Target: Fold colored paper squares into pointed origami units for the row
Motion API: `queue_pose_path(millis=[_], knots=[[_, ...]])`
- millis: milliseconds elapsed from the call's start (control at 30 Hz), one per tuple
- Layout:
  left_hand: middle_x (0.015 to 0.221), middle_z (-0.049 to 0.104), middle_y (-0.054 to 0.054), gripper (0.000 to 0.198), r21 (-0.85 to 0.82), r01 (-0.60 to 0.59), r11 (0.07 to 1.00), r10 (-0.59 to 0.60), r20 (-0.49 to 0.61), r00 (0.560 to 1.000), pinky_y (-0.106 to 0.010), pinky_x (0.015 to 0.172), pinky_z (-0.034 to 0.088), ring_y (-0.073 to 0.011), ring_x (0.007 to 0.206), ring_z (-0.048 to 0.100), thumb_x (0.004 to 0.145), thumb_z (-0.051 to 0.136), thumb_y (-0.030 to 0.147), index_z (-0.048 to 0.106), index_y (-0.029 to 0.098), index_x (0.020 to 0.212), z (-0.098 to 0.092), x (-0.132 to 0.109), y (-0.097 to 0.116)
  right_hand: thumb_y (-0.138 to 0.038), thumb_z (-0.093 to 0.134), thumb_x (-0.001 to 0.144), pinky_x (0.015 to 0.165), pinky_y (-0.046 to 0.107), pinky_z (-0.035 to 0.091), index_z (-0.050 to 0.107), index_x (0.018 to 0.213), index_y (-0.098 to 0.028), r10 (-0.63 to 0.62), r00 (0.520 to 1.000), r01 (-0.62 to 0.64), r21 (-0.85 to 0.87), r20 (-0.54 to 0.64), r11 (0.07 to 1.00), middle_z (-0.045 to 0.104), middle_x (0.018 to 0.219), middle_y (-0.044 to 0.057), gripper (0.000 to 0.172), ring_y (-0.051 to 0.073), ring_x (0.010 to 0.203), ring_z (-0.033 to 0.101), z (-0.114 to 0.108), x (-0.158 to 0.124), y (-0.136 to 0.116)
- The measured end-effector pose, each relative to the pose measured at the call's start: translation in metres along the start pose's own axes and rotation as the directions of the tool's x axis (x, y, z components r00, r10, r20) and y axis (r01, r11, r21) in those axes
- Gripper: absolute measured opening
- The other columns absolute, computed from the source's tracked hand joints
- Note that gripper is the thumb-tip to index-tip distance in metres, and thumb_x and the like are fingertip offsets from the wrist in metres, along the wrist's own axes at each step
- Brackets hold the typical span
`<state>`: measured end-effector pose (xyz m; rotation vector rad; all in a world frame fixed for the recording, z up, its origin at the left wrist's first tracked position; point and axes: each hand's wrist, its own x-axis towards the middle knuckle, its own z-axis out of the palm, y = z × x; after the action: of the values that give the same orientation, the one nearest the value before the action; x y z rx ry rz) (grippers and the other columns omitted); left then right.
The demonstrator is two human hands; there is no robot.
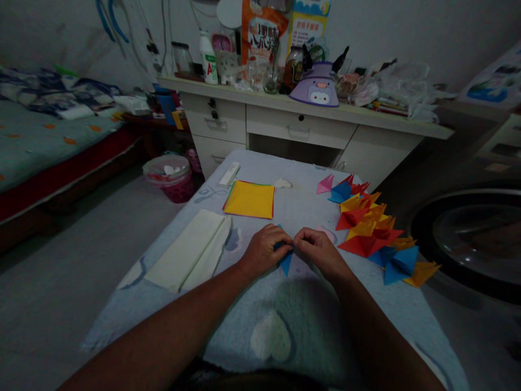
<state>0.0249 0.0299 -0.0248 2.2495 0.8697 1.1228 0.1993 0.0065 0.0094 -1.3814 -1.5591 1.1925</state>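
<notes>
A small piece of folded blue paper is between my hands at the middle of the cloth-covered table. My left hand grips it, thumb and fingers pinched on its upper part; a blue point sticks out below. The fingertips of my right hand are pinched together at the paper's right edge, partly hiding it. Beyond my left hand lies a stack of square paper, yellow on top. Several folded paper cranes in red, orange, yellow, blue and pink stand in a row to the right.
A folded cream cloth or paper lies left of my forearm. Near the far left corner is a small white box. A cluttered white desk stands behind, with a pink bin on the floor and a front-loading washer at right.
</notes>
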Motion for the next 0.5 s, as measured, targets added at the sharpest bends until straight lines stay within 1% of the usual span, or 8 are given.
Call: queue_pose_path(millis=[133,333,500], knots=[[0.078,0.067,-0.003,0.003,0.002,-0.013,1.000,0.013,0.004,1.000,-0.030,0.074,0.043,-0.0166,0.077,0.057,0.082,0.065,0.016,0.067,0.018,0.081,0.000,0.001,0.001,-0.030,0.058,0.070,0.053,0.023,0.027,0.057,0.065,-0.018,0.041,0.999,-0.042,0.026,0.027,0.999,0.046,0.060,-0.005,0.013,0.010,0.056,0.037,-0.002,0.002,0.005],[0.078,0.067,-0.003,0.004,0.005,-0.001,1.000,0.001,0.017,1.000,-0.029,0.074,0.043,-0.0166,0.079,0.057,0.084,0.064,0.016,0.067,0.017,0.081,0.000,0.000,0.000,-0.027,0.059,0.065,0.052,0.024,0.023,0.055,0.065,-0.018,0.116,0.990,-0.132,0.227,0.084,0.965,0.043,0.057,-0.006,0.010,0.009,0.054,0.033,-0.002,0.003,0.013],[0.078,0.066,-0.002,0.005,-0.014,0.017,1.000,-0.017,0.028,0.999,-0.030,0.075,0.043,-0.0165,0.079,0.057,0.084,0.063,0.018,0.067,0.018,0.081,-0.001,0.001,0.000,-0.027,0.064,0.062,0.054,0.025,0.022,0.058,0.064,-0.017,0.141,0.983,-0.173,0.321,0.120,0.931,0.044,0.056,-0.005,0.012,0.009,0.054,0.033,-0.003,0.004,0.013]])
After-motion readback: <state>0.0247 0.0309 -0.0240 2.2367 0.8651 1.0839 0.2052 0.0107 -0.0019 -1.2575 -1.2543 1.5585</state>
